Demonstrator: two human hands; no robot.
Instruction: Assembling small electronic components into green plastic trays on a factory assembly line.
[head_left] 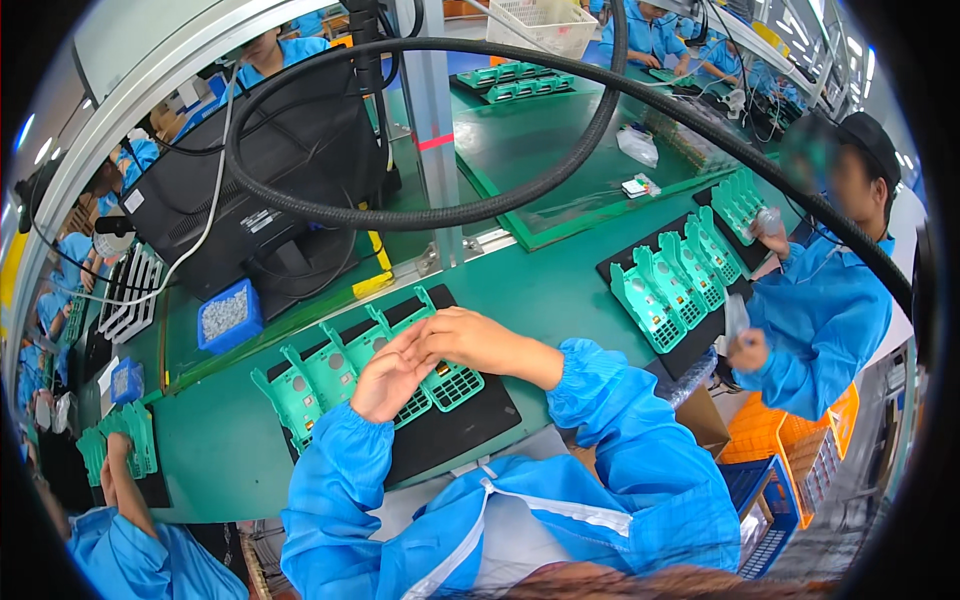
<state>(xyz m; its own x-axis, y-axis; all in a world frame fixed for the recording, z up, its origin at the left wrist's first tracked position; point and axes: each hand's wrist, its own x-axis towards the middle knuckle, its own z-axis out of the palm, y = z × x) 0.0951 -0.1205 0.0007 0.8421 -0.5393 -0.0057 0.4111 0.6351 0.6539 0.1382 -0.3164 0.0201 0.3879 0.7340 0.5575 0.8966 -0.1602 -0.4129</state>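
My left hand (388, 378) and my right hand (468, 338) meet above a row of green plastic housings (298, 400). The fingertips of both press together. Whatever they may hold is too small or too covered to make out. Below them, the several housings lie side by side on a black mat (455, 435), grilles toward me. My hands partly cover the housings on the right of the row; small metallic and orange parts show inside some of them.
A blue bin (242, 337) of small white parts stands left beyond the mat, before a black monitor (250, 170). A thick black cable (440, 217) loops overhead. At right, a co-worker (825, 330) handles clear pieces beside more green housings (665, 285). Another person's hand (117, 460) works at left.
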